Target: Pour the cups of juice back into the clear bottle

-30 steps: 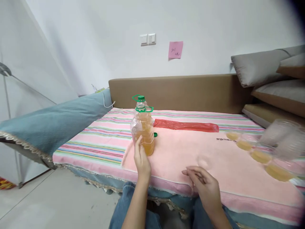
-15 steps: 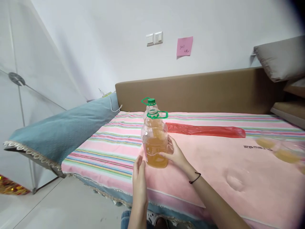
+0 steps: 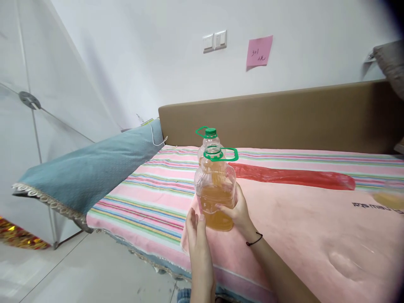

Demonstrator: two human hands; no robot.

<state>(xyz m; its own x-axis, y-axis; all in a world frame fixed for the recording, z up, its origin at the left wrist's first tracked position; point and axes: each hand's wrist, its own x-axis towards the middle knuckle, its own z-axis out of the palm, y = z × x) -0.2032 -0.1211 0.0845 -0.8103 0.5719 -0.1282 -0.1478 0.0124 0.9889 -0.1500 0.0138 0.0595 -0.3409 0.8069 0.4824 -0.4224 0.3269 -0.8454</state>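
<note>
A clear plastic bottle (image 3: 217, 200), partly filled with amber liquid, stands upright on a pink cloth. Its neck has no cap, and a green ring handle (image 3: 229, 154) sticks out to the right. My right hand (image 3: 237, 208) grips its right side, the thumb across the front. At the lower left of the bottle is my left hand (image 3: 197, 230), fingers up and thumb apart; whether it touches the plastic I cannot tell. A second bottle with a green cap (image 3: 210, 133) stands right behind, mostly hidden by the first.
Behind the bottles a red plastic bag (image 3: 293, 176) lies flat across the striped bed sheet (image 3: 148, 185). The pink cloth (image 3: 284, 227) covers the right. A blurred bowl (image 3: 389, 200) of yellowish liquid sits at the right edge. A brown headboard (image 3: 268, 120) runs along the wall.
The view has turned slightly left and moved closer, so everything sits further right. The right hand still holds the bottle; the left hand stays beside it.
</note>
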